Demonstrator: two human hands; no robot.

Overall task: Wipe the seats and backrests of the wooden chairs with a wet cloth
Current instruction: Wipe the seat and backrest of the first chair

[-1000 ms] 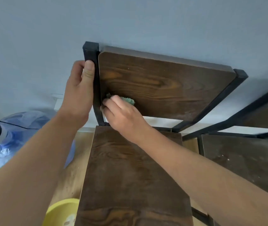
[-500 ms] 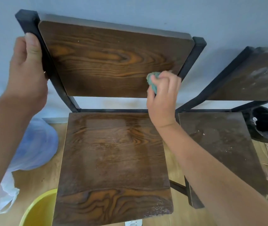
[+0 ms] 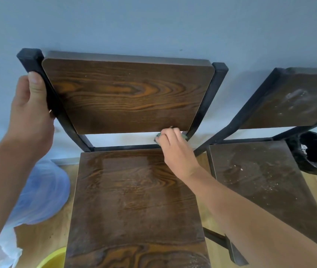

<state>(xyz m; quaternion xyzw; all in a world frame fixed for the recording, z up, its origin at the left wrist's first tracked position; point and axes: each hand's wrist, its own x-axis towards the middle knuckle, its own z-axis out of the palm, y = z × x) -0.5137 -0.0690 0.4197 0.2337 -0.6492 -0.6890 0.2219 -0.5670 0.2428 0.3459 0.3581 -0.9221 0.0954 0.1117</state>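
A wooden chair with a black metal frame stands against the blue wall. Its backrest and seat are dark brown and look damp and glossy. My left hand grips the left post of the frame beside the backrest. My right hand is closed around a green cloth, mostly hidden by the fingers, at the backrest's lower right corner near the right post. A second chair to the right has a dusty backrest and a dusty seat.
A yellow bucket sits on the wooden floor at the lower left, next to a blue water jug and a plastic bag. A black furry item rests by the second chair, with loose cords on the floor at far right.
My right hand with the cloth has slid from the backrest's left side across to the right, then down to its lower right corner. My left hand keeps hold of the left post.
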